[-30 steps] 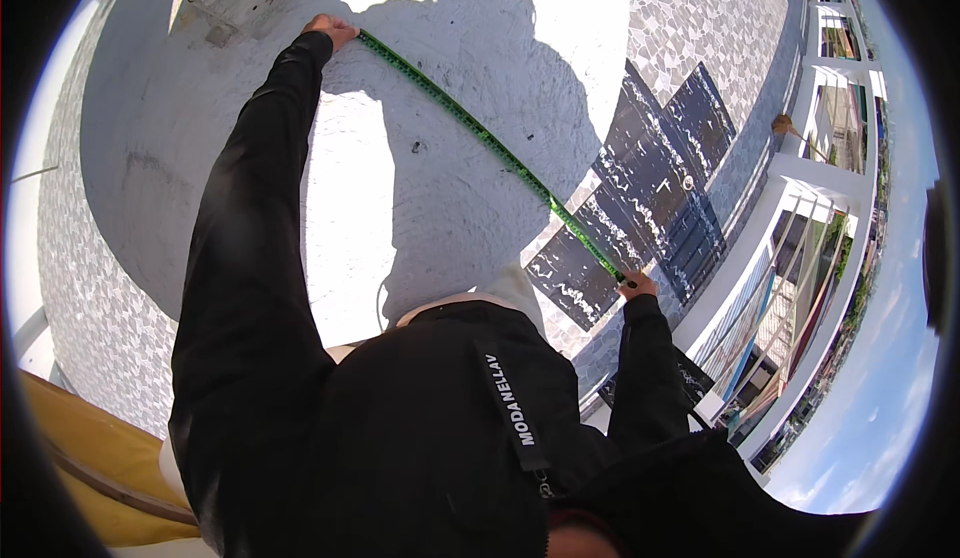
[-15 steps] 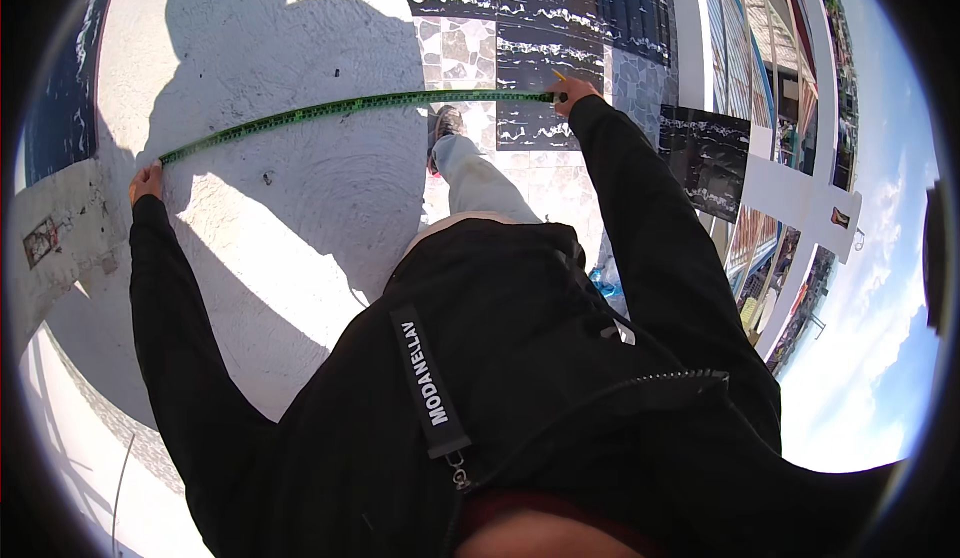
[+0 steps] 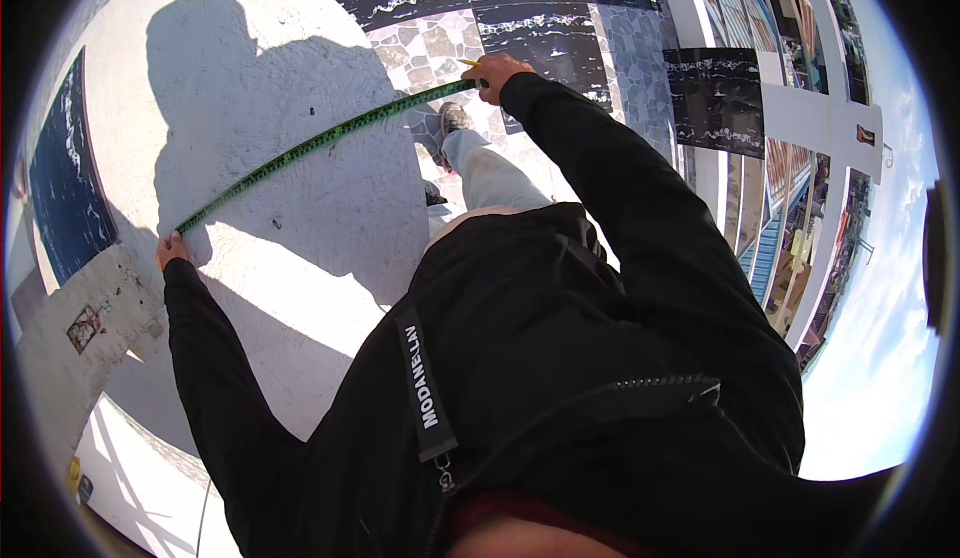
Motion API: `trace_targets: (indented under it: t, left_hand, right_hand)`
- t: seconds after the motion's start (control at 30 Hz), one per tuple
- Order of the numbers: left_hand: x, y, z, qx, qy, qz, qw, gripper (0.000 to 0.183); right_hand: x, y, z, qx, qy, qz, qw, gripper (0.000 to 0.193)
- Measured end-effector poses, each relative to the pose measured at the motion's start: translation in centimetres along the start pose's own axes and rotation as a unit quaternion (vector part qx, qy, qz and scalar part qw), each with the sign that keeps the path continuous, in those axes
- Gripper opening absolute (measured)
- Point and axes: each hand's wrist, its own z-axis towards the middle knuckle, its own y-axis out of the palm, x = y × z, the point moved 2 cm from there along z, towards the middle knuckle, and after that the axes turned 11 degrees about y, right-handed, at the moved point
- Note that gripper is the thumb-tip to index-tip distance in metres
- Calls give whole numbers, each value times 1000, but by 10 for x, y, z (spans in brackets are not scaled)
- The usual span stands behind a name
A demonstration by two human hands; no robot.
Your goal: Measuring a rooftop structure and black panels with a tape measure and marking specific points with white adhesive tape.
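A green tape measure blade stretches between my two hands across a rough pale plastered surface. My left hand is closed on the far left end of the blade. Over at the right, my right hand is closed around the other end, where the case is mostly hidden by the fingers. A thin yellow pencil-like stick pokes out from that same hand. The blade slants up toward the right and bows slightly. My foot in a dark shoe stands below the right hand.
Black marbled slabs lie on stone-patterned tiles beyond my right hand. Another black marbled slab is near the white railing on the right. A dark blue panel is at the far left, above a broken-edged ledge.
My right hand has come leftward, closer to my left hand. The blade between them is shorter and slants more steeply. The whole view has also turned somewhat.
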Motion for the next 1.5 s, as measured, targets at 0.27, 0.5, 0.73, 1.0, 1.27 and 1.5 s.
trace_targets:
  t: [0.27, 0.5, 0.73, 1.0, 1.27, 1.5]
  left_hand:
    - [39, 15, 8, 26, -5, -15, 1000, 24]
    - [76, -29, -37, 117, -126, -157, 972, 35]
    - [219, -16, -113, 274, -198, -580, 741, 20]
    - [251, 12, -162, 259, -200, -624, 710, 35]
    - [235, 21, -199, 289, -210, -123, 926, 26]
    - [130, -3, -127, 153, -117, -136, 972, 26]
  right_hand:
    - [-1, -6, -11, 1, 22, -10, 1000, 39]
    - [15, 9, -39, 56, 0, 64, 996, 34]
    - [92, 6, -116, 41, 36, 95, 994, 33]
    - [164, 33, -130, 103, -47, 133, 985, 33]
    - [159, 33, -107, 49, -11, 53, 997, 34]
    - [58, -7, -54, 46, -30, 10, 998, 30]
